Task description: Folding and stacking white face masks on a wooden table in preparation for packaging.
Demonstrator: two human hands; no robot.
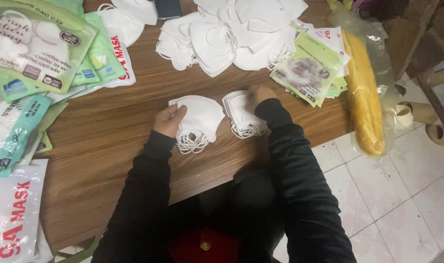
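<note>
My left hand (169, 120) grips the left edge of a small stack of white folded face masks (200, 120) lying on the wooden table (110, 146), their ear loops trailing toward me. My right hand (259, 95) rests on a second small stack of white masks (241, 115) just to the right, fingers pressed on its top. Both arms wear black sleeves.
A large loose heap of white masks (231, 34) lies at the far side. Green printed mask packets (312, 68) sit at the right edge, more packets (42, 53) at the left. A long yellow roll in clear plastic (364, 97) leans off the table's right end over tiled floor.
</note>
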